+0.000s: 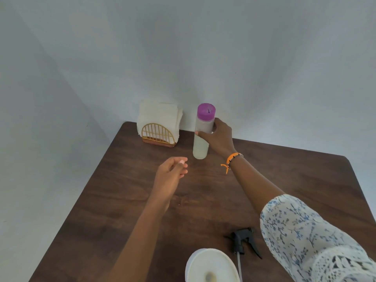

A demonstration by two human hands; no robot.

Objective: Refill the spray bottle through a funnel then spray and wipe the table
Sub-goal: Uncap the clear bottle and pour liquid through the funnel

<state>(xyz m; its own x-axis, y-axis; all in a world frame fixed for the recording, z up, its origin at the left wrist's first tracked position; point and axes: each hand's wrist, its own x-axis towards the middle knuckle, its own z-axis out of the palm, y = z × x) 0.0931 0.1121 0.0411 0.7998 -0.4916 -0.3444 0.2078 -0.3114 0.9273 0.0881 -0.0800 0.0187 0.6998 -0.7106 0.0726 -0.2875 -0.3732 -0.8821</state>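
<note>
**Dark-wood tabletop set for refill, supply bottle in hand**

Spread across the dark wood table [203,200], largest first: white funnel [211,265] at the near edge, seemingly seated in the spray bottle hidden below. Farther back, purple-capped refill bottle [202,135], gripped at mid-body by right hand [220,137], fingers curled round it. Likely light, stiff, smooth plastic; best held there. Left hand [171,176] hovering empty, fingers loosely spread. Black trigger head [243,241] lying detached beside the funnel.
</note>
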